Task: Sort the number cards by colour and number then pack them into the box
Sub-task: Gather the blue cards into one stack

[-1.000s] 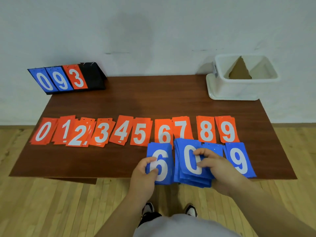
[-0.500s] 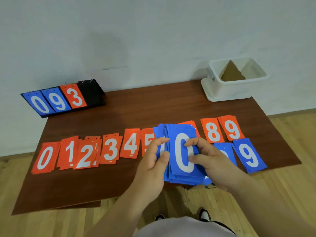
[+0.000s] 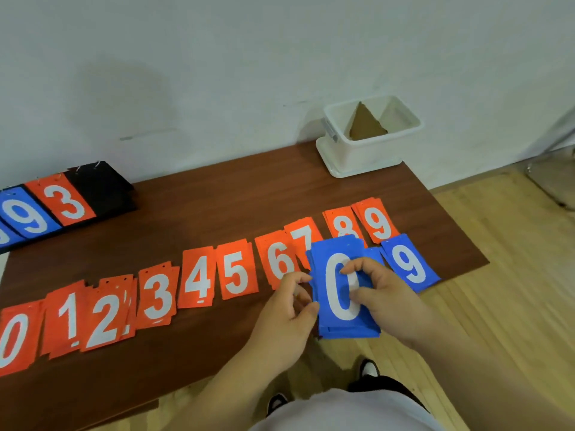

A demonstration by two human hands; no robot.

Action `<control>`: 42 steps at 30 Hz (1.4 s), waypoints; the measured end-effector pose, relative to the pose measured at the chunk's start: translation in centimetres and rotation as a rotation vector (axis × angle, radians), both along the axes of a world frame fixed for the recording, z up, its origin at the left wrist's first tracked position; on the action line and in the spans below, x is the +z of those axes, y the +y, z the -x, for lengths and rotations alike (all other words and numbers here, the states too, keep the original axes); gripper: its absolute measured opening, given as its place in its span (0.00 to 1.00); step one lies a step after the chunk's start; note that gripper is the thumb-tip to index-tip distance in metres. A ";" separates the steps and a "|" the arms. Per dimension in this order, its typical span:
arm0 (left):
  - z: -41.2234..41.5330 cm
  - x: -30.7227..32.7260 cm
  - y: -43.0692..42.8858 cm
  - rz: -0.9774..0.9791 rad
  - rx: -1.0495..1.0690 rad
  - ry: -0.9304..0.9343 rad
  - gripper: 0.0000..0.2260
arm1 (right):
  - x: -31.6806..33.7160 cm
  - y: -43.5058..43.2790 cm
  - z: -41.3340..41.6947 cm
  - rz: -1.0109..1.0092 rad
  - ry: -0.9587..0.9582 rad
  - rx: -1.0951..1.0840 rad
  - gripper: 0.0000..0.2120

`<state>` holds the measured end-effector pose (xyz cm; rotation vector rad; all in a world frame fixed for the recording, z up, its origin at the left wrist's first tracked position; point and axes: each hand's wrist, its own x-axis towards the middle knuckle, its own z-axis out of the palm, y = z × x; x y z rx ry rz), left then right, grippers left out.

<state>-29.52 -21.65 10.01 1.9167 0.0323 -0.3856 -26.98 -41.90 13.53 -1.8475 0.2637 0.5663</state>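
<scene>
Seen from above, a person holds a blue stack (image 3: pixel 342 287) of number cards between both hands at the near edge of a dark wooden bench (image 3: pixel 217 197). A white 0 faces up on top. The left hand (image 3: pixel 286 312) curls against the stack's left edge with thumb and fingertips, while the right hand (image 3: pixel 389 303) pinches it from the right, thumb and forefinger on the top card. The stack's long axis runs away from the person, its top end leaning slightly left and its lower end hanging past the bench edge over the wooden floor (image 3: pixel 497 275). The digit reads upright to the wearer. Behind it, orange cards (image 3: pixel 236 272) lie in a row from 0 at the near left to 9 at the far right, each with its long side across the bench depth and its digit upright. A blue 9 card (image 3: pixel 410 264) lies flat just right of the stack, its top tilted left, near the bench edge. A white box (image 3: pixel 367 150) stands on the far right corner against the wall (image 3: pixel 217 73), with a piece of brown card inside. A black flip stand (image 3: pixel 99 194) at the far left shows a blue 9 and an orange 3.
</scene>
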 end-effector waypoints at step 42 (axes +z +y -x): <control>-3.8 -13.3 -15.6 -0.445 0.679 0.371 0.26 | -8.7 -20.2 -9.9 0.108 0.153 0.232 0.16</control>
